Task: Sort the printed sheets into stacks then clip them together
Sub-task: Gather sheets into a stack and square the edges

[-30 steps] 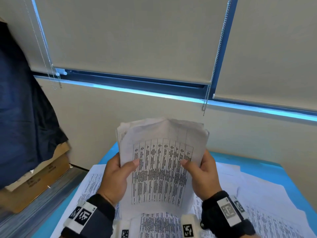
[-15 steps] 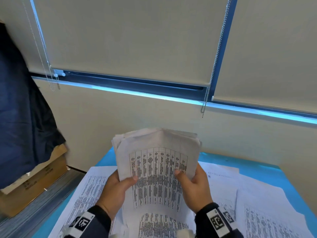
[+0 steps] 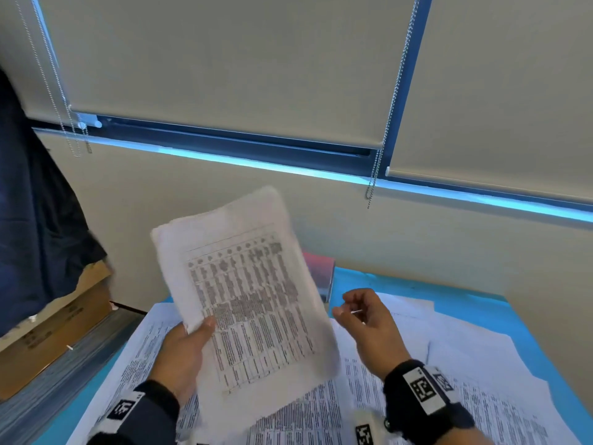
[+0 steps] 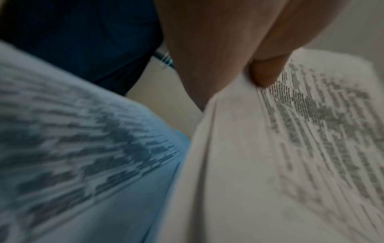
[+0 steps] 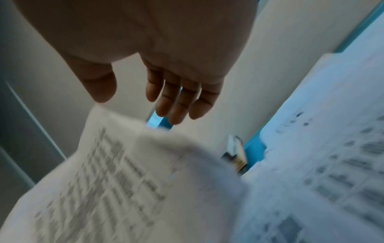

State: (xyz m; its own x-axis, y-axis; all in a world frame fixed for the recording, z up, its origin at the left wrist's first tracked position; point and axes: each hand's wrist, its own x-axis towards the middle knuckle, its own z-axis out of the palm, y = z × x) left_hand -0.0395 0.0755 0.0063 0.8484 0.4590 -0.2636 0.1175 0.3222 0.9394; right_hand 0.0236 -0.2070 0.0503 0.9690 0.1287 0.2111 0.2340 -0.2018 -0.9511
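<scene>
A stack of printed sheets (image 3: 253, 293) with a table of dark text is held up above the blue table (image 3: 455, 293), tilted to the left. My left hand (image 3: 192, 335) grips its left edge, thumb on the front; in the left wrist view the thumb (image 4: 268, 72) presses on the stack (image 4: 290, 148). My right hand (image 3: 359, 313) hovers just right of the stack, fingers loosely curled, holding nothing. The right wrist view shows that hand (image 5: 135, 97) with relaxed fingers above the stack's edge (image 5: 116, 180). More printed sheets (image 3: 481, 387) lie spread over the table.
A pink-red book or box (image 3: 321, 271) stands at the table's back edge behind the stack. A cardboard box (image 3: 54, 335) sits left of the table under a dark blue cloth (image 3: 35, 220). The wall and window blinds (image 3: 224, 59) rise behind the table.
My right hand has let go of the stack and moved off to the right. The left hand alone now holds it, tilted leftward and raised a little.
</scene>
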